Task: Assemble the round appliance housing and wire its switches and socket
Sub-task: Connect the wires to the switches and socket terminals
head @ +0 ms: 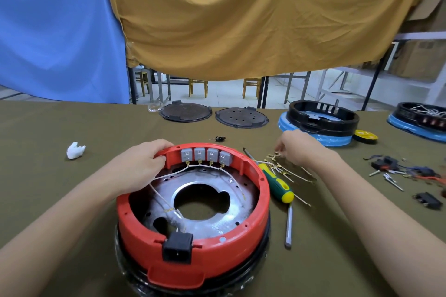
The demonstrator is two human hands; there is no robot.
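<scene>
Here, olive-green cloth worktop (72, 200) under you; blue and mustard fabric sheets (241, 19) hang behind, wooden chairs beyond. Round red plastic housing (255, 212) sits centre, near you, four grey switches (206, 157) along far wall, black socket (178, 246) at near rim. Your left hand (142, 164) grips far-left rim, fingers curled over edge. Your right hand (296, 147) reaches right, fingertips pinching from loose pile of white wires with brass terminals (287, 171). Green-yellow screwdriver (277, 182) lies just beside housing.

Red housing (193, 243), green-and-yellow screwdriver (277, 184), olive table (72, 200).
</scene>
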